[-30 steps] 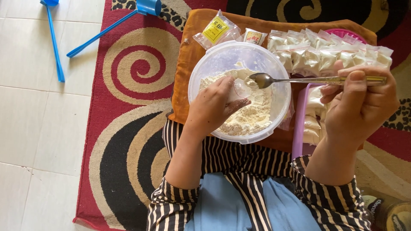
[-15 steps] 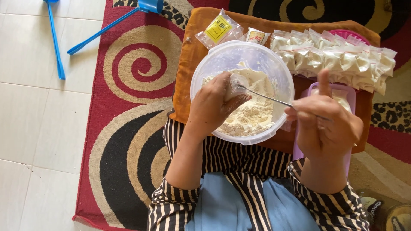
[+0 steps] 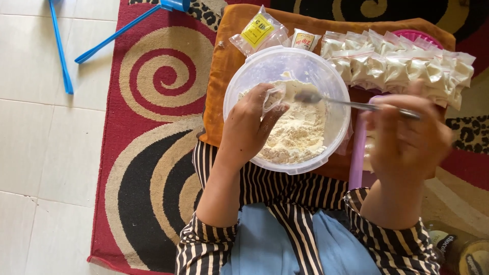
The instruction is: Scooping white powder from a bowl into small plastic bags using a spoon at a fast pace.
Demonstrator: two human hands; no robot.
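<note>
My left hand (image 3: 249, 127) is inside a round clear plastic bowl (image 3: 239, 84) of pale flour, pinching a small clear plastic bag (image 3: 274, 98) open. My right hand (image 3: 407, 140) holds a metal spoon (image 3: 351, 103) by its handle, blurred by motion. The spoon's bowl hovers over the flour just right of the bag's mouth. The bowl sits on an orange board (image 3: 224, 61) across my lap.
A row of several filled small bags (image 3: 402, 66) lies along the board's far right, over a pink dish (image 3: 415, 35). Two packets with yellow labels (image 3: 257, 31) lie behind the bowl. A pink strip (image 3: 358, 153) sits beside the bowl. Blue sticks (image 3: 61, 51) lie on white tiles left of the rug.
My right hand dipped the spoon down into the flour and has now drawn back to the right, spoon raised beside the bag. My left hand kept the bag in the bowl.
</note>
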